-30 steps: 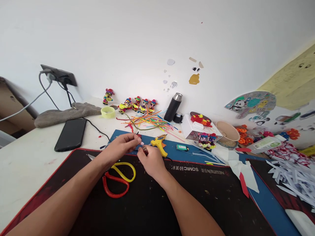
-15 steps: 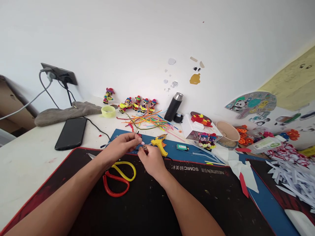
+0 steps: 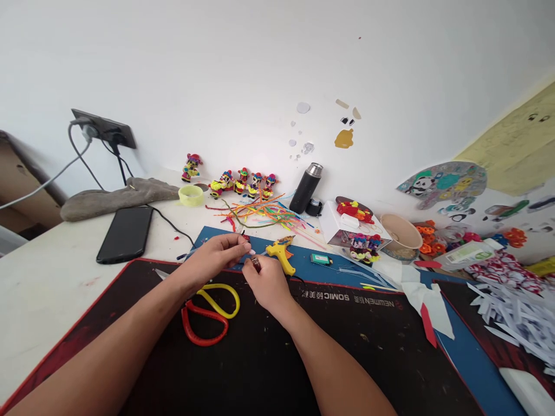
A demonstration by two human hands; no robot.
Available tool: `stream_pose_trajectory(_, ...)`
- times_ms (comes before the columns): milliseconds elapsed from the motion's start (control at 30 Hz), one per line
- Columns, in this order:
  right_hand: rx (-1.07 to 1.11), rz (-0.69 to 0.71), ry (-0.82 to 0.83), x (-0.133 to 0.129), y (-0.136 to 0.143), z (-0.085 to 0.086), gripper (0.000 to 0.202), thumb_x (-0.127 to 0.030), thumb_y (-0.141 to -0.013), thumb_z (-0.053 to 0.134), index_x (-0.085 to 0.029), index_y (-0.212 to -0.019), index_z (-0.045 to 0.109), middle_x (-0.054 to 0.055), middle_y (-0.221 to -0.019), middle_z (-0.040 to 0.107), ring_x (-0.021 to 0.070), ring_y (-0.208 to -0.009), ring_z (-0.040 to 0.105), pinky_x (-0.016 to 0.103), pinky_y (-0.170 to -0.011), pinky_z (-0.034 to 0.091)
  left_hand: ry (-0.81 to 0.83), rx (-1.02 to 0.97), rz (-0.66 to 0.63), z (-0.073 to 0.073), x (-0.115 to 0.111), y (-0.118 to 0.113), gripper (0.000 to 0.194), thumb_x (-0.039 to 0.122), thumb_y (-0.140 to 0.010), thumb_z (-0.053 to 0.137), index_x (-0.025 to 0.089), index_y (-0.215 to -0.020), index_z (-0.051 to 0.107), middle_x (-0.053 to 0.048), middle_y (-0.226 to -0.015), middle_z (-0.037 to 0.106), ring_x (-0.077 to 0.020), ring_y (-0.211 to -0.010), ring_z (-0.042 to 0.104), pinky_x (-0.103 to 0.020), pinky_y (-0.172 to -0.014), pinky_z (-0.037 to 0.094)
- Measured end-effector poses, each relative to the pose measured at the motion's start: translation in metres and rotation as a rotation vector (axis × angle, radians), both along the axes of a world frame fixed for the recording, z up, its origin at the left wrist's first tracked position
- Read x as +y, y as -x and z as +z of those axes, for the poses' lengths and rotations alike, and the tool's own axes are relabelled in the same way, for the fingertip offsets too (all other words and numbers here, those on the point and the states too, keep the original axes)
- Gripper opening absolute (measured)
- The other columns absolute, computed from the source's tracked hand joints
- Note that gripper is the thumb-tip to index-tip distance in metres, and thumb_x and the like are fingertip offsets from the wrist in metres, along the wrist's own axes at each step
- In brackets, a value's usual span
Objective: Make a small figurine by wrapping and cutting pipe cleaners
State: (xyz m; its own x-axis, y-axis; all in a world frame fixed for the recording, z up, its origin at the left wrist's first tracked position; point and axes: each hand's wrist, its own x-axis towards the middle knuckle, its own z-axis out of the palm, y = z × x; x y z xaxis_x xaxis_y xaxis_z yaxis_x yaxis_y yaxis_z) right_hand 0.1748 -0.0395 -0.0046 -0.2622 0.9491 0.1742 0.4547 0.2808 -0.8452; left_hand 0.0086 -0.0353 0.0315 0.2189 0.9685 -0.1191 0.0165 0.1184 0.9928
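Observation:
Above the far edge of the black mat, my left hand (image 3: 219, 252) is closed, with thumb and fingers pinched around a small red-and-white piece (image 3: 252, 252) mostly hidden by the fingertips. Close against it, my right hand (image 3: 269, 283) is curled, with a ring on one finger; its fingertips meet near the same piece, and whatever they grip is hidden. Just beyond the right hand lies a yellow glue gun (image 3: 282, 255). Scissors with one yellow and one red handle (image 3: 205, 326) rest on the mat beneath my left forearm.
A phone (image 3: 125, 234) lies at left beside tape (image 3: 191, 196). Colourful pipe cleaners (image 3: 264, 211), several small figures (image 3: 243, 182) and a black flask (image 3: 306, 188) stand along the wall. A white box (image 3: 336, 228), a green lighter (image 3: 321, 259) and paper strips (image 3: 518, 318) are to the right.
Both hands keep almost the same place and pinch. The view has shifted very slightly; nothing else visibly moves.

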Motion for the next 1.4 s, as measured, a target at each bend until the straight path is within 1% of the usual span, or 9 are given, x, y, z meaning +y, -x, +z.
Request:
stream_pose_trajectory(300, -0.011, 0.000, 0.007, 0.000, 0.000, 0.000, 0.034, -0.032, -0.090, 0.053, -0.023, -0.060, 0.040, -0.005, -0.053, 0.044, 0.0117, -0.051, 0.036, 0.029, -0.052, 0.024, -0.021, 0.039, -0.001, 0.003, -0.001, -0.001, 0.050, 0.067, -0.072, 0.079, 0.020, -0.073, 0.062, 0.005, -0.061, 0.047, -0.0123, -0.058, 0.037, -0.025, -0.056, 0.029)
stream_pose_trajectory(533, -0.003, -0.002, 0.003, 0.000, 0.000, 0.000, 0.032, -0.030, -0.090, 0.054, -0.023, -0.061, 0.042, -0.005, -0.054, 0.046, 0.0125, -0.053, 0.038, 0.029, -0.053, 0.025, -0.038, 0.049, 0.004, 0.003, 0.000, -0.001, 0.048, 0.065, -0.074, 0.078, 0.020, -0.072, 0.063, 0.005, -0.060, 0.047, -0.0128, -0.057, 0.038, -0.025, -0.055, 0.029)
stream_pose_trajectory(667, -0.011, -0.019, 0.001, 0.000, 0.000, 0.000, 0.033, -0.031, -0.090, 0.054, -0.023, -0.061, 0.042, -0.005, -0.054, 0.046, 0.0126, -0.052, 0.037, 0.029, -0.053, 0.025, -0.051, 0.055, 0.021, 0.002, 0.000, -0.001, 0.046, 0.063, -0.075, 0.077, 0.020, -0.072, 0.064, 0.004, -0.061, 0.048, -0.0131, -0.058, 0.039, -0.025, -0.056, 0.030)
stream_pose_trajectory(833, -0.010, -0.021, -0.006, 0.002, -0.001, -0.001, 0.033, -0.032, -0.091, 0.053, -0.023, -0.062, 0.041, -0.005, -0.054, 0.045, 0.0125, -0.053, 0.037, 0.029, -0.053, 0.025, -0.028, 0.045, 0.003, 0.003, -0.001, -0.001, 0.047, 0.064, -0.074, 0.079, 0.020, -0.073, 0.063, 0.005, -0.061, 0.046, -0.0125, -0.058, 0.036, -0.025, -0.056, 0.028)
stream_pose_trajectory(967, -0.007, -0.023, 0.027, 0.004, -0.003, -0.004, 0.034, -0.035, -0.093, 0.053, -0.023, -0.063, 0.041, -0.005, -0.054, 0.044, 0.0120, -0.053, 0.037, 0.028, -0.053, 0.025, -0.028, 0.057, 0.003, 0.004, -0.001, -0.002, 0.048, 0.065, -0.074, 0.079, 0.020, -0.072, 0.063, 0.005, -0.061, 0.047, -0.0127, -0.058, 0.037, -0.025, -0.056, 0.029)
stream_pose_trajectory(1133, 0.068, -0.003, 0.056, 0.007, -0.006, -0.006, 0.038, -0.043, -0.096, 0.054, -0.023, -0.067, 0.042, -0.006, -0.057, 0.044, 0.0120, -0.055, 0.039, 0.027, -0.054, 0.028, -0.048, 0.071, 0.011, 0.003, -0.001, 0.000, 0.047, 0.065, -0.076, 0.077, 0.019, -0.073, 0.064, 0.003, -0.063, 0.048, -0.0129, -0.058, 0.038, -0.025, -0.055, 0.031)
stream_pose_trajectory(1233, 0.093, 0.024, 0.064, 0.005, -0.007, -0.002, 0.039, -0.045, -0.096, 0.055, -0.023, -0.067, 0.042, -0.006, -0.058, 0.045, 0.0120, -0.057, 0.039, 0.027, -0.054, 0.028, -0.059, 0.071, 0.026, 0.001, -0.001, 0.001, 0.045, 0.063, -0.078, 0.075, 0.019, -0.074, 0.065, 0.003, -0.064, 0.049, -0.0129, -0.059, 0.039, -0.025, -0.055, 0.031)
stream_pose_trajectory(1400, 0.101, 0.097, 0.077, 0.001, -0.007, 0.006, 0.038, -0.046, -0.096, 0.059, -0.022, -0.070, 0.044, -0.006, -0.062, 0.043, 0.0119, -0.059, 0.037, 0.027, -0.055, 0.028, -0.066, 0.066, 0.043, 0.000, 0.000, 0.001, 0.045, 0.063, -0.077, 0.076, 0.020, -0.073, 0.064, 0.003, -0.064, 0.049, -0.0129, -0.058, 0.039, -0.025, -0.055, 0.032)
